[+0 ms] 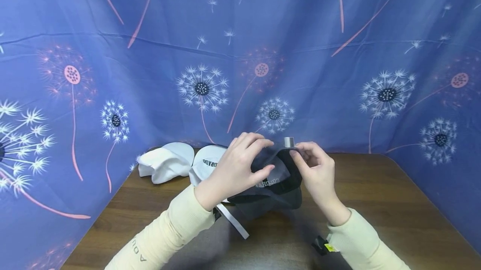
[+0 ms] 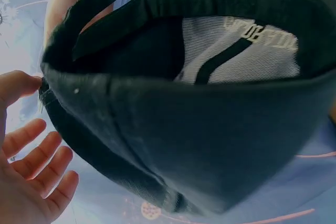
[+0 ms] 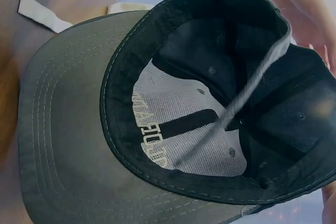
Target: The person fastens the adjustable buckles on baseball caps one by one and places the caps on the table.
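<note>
A dark baseball cap with pale lettering is held up over the table, its inside opening and mesh front panel seen in the right wrist view. My right hand pinches its edge with thumb and fingers, beside a shiny silver piece. To the left of the cap is my left hand, its fingers spread and its thumb apart. In the left wrist view the thumb tip meets the outline of the cap; whether it touches cannot be told. A thin strap crosses the cap's opening.
On the wooden table, a white cap lies at the back left. Beside it is a second white cap with dark lettering, partly behind my left hand. A white strap extends toward the front. Blue dandelion-print cloth hangs around the table.
</note>
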Tool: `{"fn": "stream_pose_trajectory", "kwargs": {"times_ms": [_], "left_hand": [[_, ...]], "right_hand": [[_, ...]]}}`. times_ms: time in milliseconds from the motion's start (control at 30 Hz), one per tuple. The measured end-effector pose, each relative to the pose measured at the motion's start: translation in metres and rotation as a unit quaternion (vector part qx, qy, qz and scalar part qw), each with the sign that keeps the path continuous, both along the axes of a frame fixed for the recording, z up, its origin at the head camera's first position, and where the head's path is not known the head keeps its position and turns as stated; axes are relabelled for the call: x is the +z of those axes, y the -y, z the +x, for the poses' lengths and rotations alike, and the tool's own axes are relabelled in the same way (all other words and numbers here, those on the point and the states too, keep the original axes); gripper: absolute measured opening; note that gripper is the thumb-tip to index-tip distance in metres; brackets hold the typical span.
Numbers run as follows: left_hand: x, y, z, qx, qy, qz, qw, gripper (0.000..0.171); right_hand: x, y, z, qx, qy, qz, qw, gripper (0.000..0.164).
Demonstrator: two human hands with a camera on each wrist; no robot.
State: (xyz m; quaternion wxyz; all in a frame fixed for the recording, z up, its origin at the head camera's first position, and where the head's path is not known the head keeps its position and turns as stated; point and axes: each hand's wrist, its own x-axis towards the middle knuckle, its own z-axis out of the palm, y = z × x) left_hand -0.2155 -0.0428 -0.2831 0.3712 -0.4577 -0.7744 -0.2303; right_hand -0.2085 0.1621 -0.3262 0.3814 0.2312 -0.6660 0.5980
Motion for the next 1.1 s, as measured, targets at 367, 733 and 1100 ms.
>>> {"fn": "stream_pose_trajectory", "kwargs": {"times_ms": [367, 733, 1100], "left_hand": [[0.006, -0.021, -0.011, -0.031, -0.018, 0.017, 0.9992, 0.017], [0.007, -0.021, -0.016, -0.038, -0.043, 0.047, 0.9972, 0.007], [0.007, -0.019, -0.017, -0.056, -0.048, 0.046, 0.9962, 0.008]], "right_hand": [[-0.002, 0.003, 0.000, 0.025, -0.027, -0.016, 0.999, 0.011], [-0.003, 0.002, 0.001, 0.082, -0.055, -0.011, 0.995, 0.019], [0.008, -0.013, 0.002, 0.076, -0.078, 0.031, 0.994, 0.014]]}}
